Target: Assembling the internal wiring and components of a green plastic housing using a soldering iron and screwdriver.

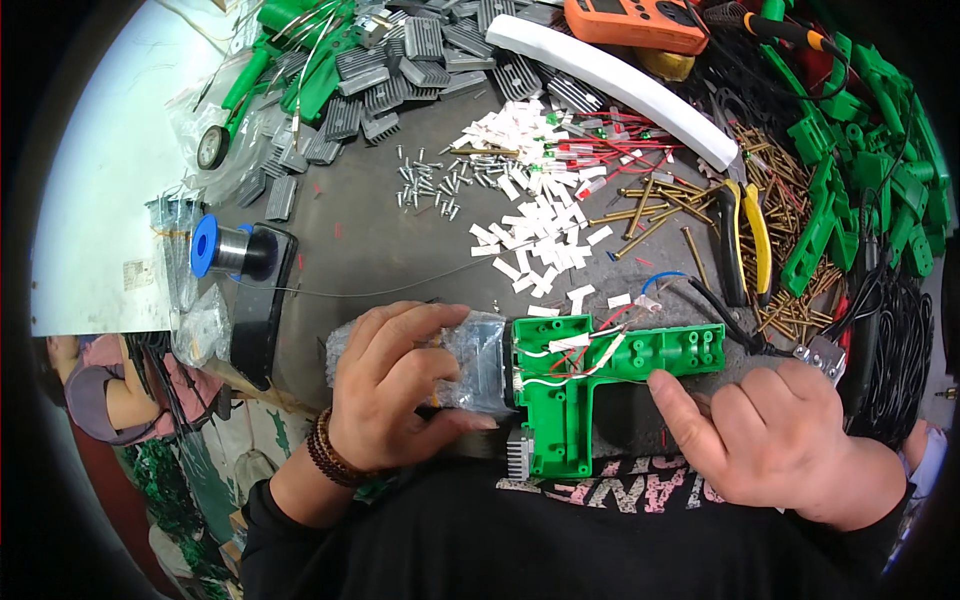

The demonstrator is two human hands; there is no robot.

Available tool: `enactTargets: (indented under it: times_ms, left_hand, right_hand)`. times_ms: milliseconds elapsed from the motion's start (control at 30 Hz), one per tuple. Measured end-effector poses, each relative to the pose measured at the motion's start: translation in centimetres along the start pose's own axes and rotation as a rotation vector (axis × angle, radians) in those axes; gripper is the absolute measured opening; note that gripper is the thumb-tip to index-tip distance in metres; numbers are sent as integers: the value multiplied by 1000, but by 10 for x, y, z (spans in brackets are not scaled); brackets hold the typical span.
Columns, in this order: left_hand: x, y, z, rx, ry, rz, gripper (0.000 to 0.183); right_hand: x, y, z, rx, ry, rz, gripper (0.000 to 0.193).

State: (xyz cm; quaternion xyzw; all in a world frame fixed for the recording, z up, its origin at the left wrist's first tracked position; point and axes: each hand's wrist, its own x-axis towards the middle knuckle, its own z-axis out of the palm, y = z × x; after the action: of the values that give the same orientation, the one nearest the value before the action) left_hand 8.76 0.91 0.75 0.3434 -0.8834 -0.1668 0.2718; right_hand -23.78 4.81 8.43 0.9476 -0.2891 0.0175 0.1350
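A green plastic tool housing (572, 430), shaped like a T, lies open in front of me. Red, white and black wires (570, 362) run through its upper part, and a small grey finned heat sink (518, 455) sits at its lower left. Joined to its left end is a part wrapped in clear plastic (480, 362). My left hand (395, 385) spans this wrapped part, thumb below and fingers above. My right hand (765, 430) has its index finger against the housing's lower right edge. Its other fingers are curled, and whatever they hold is hidden.
Beyond the housing lie white slips (540, 240), silver screws (430, 185), long brass screws (650, 210) and yellow-black pliers (745, 240). Heat sinks (385, 80) and an orange multimeter (635, 22) sit at the back. A solder spool (232, 248) stands left; green housings (835, 200) are piled right.
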Motion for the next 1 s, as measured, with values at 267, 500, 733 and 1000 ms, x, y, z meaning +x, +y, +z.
enactTargets:
  times_ms: [267,500,733,1000]
  left_hand:
    - [2,2,3,35,25,-2,50]
    - [3,3,2,35,17,-1,52]
    - [3,3,3,54,30,7,51]
    - [2,3,3,53,34,9,50]
  right_hand:
    - [3,4,-10,-5,21,-23,39]
    - [6,6,5,-12,115,-66,37]
    - [19,-24,27,331,-15,107,44]
    - [43,-32,31,709,-99,199,53]
